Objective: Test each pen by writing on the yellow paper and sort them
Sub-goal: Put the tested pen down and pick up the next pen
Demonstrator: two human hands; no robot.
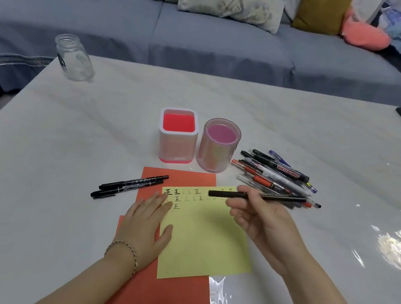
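A grey-blue sofa is running along the far side, carrying three cushions: one floral, one mustard, one coral. In front of it a pale marbled table is bearing everything else and catching glare at the right. One orange paper is lying at the near edge, with one yellow paper lying on top of it, rows of written marks showing along its upper part.

The left hand is pressing flat on the yellow paper's left edge, its fingers straight and together. The right hand is holding one black pen level above the paper's top edge, fingers clamped on its barrel.

Two holders are standing side by side behind the papers, a square holder and a round holder. One glass jar is standing far left. A pile of pens is lying right of the holders, overlapping too much to count. Two black markers are lying left of the yellow paper.
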